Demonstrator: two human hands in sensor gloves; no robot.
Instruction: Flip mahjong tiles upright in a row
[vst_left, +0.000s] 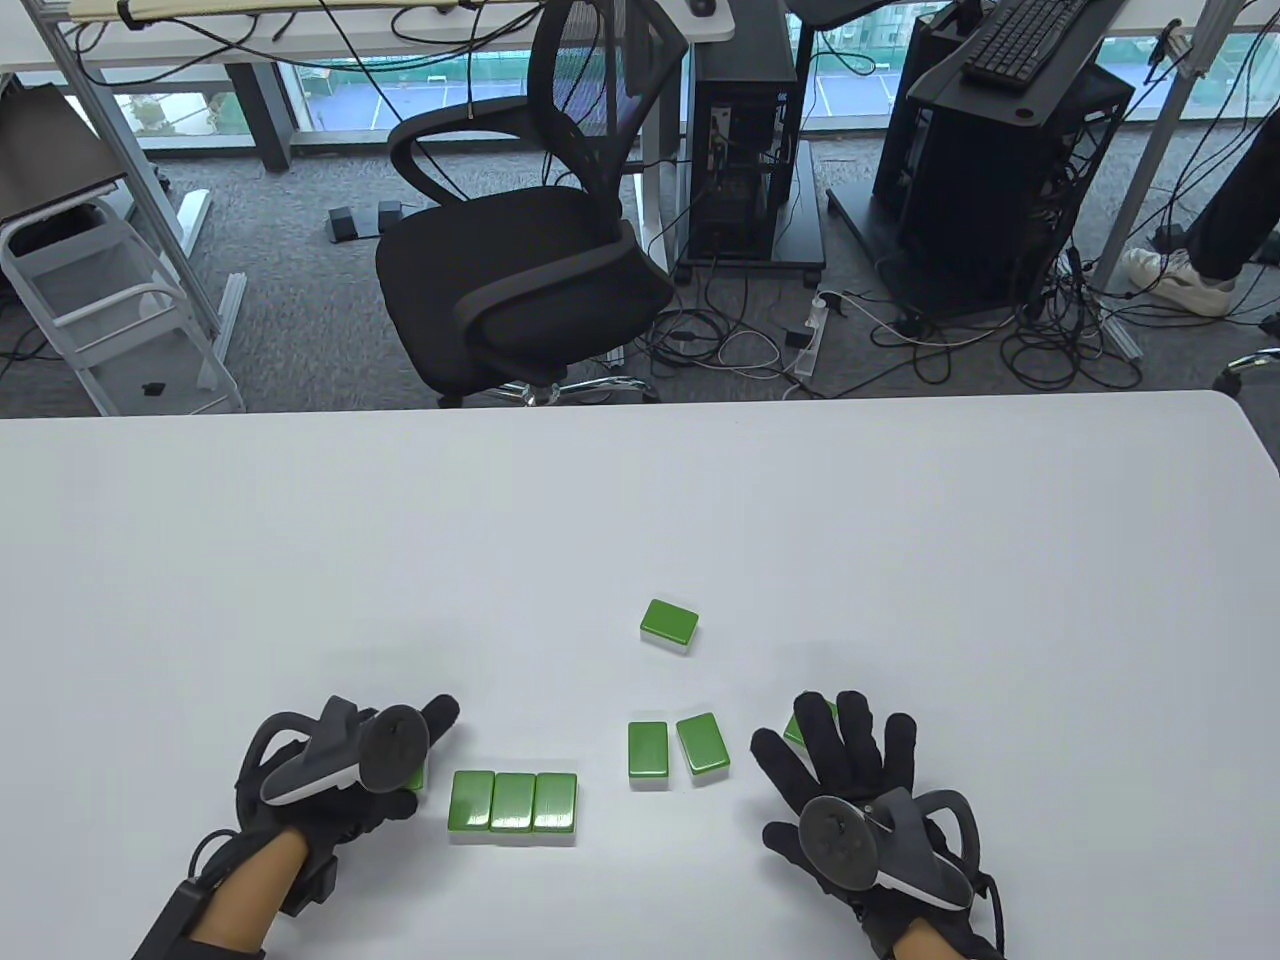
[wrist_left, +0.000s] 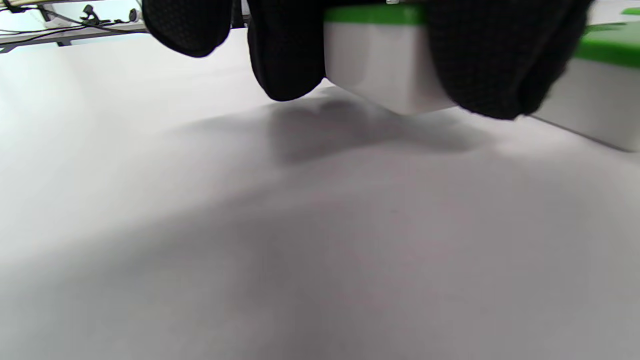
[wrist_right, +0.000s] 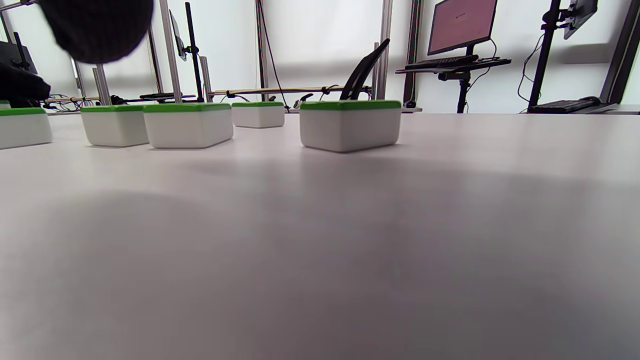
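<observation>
Several green-backed white mahjong tiles lie flat on the white table (vst_left: 900, 560). Three of them form a tight row (vst_left: 512, 801). My left hand (vst_left: 405, 762) is just left of that row and pinches one more tile (wrist_left: 385, 65) between its fingers (wrist_left: 287, 55), one end tipped up off the table. The row's nearest tile (wrist_left: 602, 95) is beside it. Two tiles (vst_left: 648, 752) (vst_left: 703, 745) lie near the middle, and one (vst_left: 669, 622) lies farther back. My right hand (vst_left: 830, 755) is spread open over another tile (vst_left: 797, 732) without gripping it. That tile (wrist_right: 350, 125) stands free in the right wrist view.
The table's far edge (vst_left: 620, 400) faces a black office chair (vst_left: 520, 270) and computer stands on the floor. In the right wrist view the other tiles (wrist_right: 187, 125) line up to the left.
</observation>
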